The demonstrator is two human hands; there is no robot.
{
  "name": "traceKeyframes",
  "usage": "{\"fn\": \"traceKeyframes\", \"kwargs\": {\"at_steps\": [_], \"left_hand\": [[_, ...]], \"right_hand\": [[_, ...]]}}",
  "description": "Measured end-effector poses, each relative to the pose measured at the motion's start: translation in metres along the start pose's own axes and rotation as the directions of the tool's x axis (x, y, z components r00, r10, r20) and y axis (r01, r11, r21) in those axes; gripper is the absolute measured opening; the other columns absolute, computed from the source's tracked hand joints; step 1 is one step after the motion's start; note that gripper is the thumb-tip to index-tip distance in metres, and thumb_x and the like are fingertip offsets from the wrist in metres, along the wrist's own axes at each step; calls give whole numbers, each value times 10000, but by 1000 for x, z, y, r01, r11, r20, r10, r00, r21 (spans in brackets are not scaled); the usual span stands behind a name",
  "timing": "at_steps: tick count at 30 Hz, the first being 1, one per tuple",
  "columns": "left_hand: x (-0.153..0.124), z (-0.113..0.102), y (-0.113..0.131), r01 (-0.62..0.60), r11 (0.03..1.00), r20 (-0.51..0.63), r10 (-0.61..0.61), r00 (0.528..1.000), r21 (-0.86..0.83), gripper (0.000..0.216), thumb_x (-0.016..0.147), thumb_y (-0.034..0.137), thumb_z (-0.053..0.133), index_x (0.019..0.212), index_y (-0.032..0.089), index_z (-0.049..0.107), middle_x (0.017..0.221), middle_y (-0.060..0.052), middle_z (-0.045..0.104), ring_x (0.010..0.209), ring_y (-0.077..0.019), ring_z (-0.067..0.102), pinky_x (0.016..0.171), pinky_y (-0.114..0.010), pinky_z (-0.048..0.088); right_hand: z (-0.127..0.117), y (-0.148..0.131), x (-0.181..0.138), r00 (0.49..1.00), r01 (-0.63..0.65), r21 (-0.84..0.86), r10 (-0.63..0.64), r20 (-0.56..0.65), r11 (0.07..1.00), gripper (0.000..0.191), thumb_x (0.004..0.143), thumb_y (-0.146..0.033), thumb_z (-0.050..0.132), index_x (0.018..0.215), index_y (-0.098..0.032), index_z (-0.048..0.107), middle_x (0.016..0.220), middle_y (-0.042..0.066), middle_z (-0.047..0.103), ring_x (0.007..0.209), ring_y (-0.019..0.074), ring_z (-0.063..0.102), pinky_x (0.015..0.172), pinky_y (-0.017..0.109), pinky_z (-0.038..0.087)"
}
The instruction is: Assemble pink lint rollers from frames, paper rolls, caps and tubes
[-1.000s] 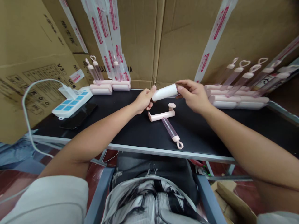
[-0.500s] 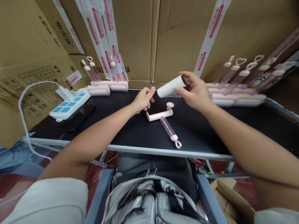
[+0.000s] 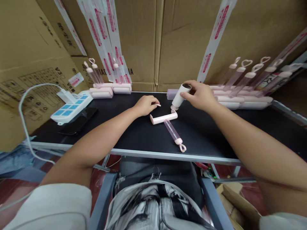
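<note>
- Holding the roll (image 3: 179, 98): right hand (image 3: 200, 95), thumb and fingers closed around its upper part. Roll is white, tilted, dark open end up, lower end just above or on the frame's round cap (image 3: 174, 108); can't tell if they touch.
- Left hand (image 3: 145, 105): low over the bench (image 3: 129, 134), fingers bent, narrow pinch on a small pale piece (image 3: 157, 105). Most of that piece is hidden, can't tell what it is.
- Frame (image 3: 165, 119): pink, lying on the bench between the hands, on the near side of them. Its clear tube handle (image 3: 171, 129) points toward the person and ends in a pink loop (image 3: 182, 148).
- Cover (image 3: 171, 94): translucent, purplish, at the back of the bench, partly behind the roll.
- Left rear: rollers (image 3: 122, 88) in a group, handles up. Nearer the left end: power strip (image 3: 73, 108) with a white plug (image 3: 66, 95) in it, dark phone (image 3: 79, 121) beside it.
- Right rear: larger group of similar rollers, handles up.
- Behind everything: cardboard (image 3: 139, 38) with printed tape (image 3: 217, 40).
</note>
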State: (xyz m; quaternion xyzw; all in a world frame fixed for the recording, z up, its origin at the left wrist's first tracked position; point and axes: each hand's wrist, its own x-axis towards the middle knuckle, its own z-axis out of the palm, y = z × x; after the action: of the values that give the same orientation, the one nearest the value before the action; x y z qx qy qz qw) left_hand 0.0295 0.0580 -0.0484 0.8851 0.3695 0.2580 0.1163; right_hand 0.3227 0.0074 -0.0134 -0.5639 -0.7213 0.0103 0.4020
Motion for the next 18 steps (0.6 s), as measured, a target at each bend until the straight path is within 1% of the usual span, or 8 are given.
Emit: {"fn": "traceKeyframes", "kwargs": {"at_steps": [2,3,6,8,12,14,16,18], "left_hand": [[2,1,-4,-63,996,45,60,997,65,229,943,169,720,1103,190,882,1154,-101,836,1078,-241,755,1014,-373,547],[2,1,-6,-87,992,70,81,994,86,234,953,181,725,1123,194,885,1170,-104,839,1099,-246,760,1040,-383,545],[4,2,-10,-122,984,140,103,985,132,235,991,240,721,1157,212,886,1196,-97,850,1131,-256,776,1098,-416,536],[3,2,-11,-131,982,167,108,980,134,250,1010,238,697,1182,224,878,1261,-82,847,1188,-256,778,1139,-423,527],[1,2,-10,-153,985,209,133,969,79,331,1030,189,639,1288,227,842,1390,-68,811,1317,-245,751,1185,-394,529],[1,2,-9,-158,986,230,143,963,48,381,1028,150,611,1342,206,821,1412,-83,799,1355,-238,737,1199,-380,529],[0,3,-9,-164,986,249,158,956,5,424,1024,123,596,1387,207,797,1444,-82,782,1386,-220,721,1219,-361,519],[0,3,-9,-164,986,268,169,949,-40,458,1027,113,582,1425,232,775,1488,-61,756,1438,-207,688,1257,-357,491]], "right_hand": [[-7,-1,2,1000,-28,-73,27,-14,997,499,900,-381,760,1374,-222,751,1247,134,818,1013,330,769,1010,504,592],[-12,1,3,998,-54,-114,51,-28,992,511,908,-374,755,1394,-218,746,1251,143,820,1042,343,769,1038,515,579],[-25,13,9,985,-167,-229,154,-72,959,589,923,-358,743,1481,-175,703,1228,194,821,1140,407,752,1075,554,546],[-28,25,13,972,-234,-273,218,-89,933,641,926,-360,736,1527,-149,667,1245,228,808,1192,449,732,1073,577,537],[-23,47,19,961,-274,-286,273,-43,918,602,940,-392,723,1498,-171,687,1225,218,805,1222,470,720,1098,605,524],[-16,55,21,959,-278,-300,280,-38,913,604,928,-376,738,1484,-143,693,1196,218,810,1220,469,730,1101,607,529],[-9,62,23,960,-277,-306,277,-45,911,611,925,-365,742,1479,-115,686,1196,225,809,1201,452,744,1087,592,542],[-4,67,25,960,-279,-290,277,-47,916,604,932,-369,736,1478,-115,681,1199,226,805,1167,425,756,1070,571,553]]}}
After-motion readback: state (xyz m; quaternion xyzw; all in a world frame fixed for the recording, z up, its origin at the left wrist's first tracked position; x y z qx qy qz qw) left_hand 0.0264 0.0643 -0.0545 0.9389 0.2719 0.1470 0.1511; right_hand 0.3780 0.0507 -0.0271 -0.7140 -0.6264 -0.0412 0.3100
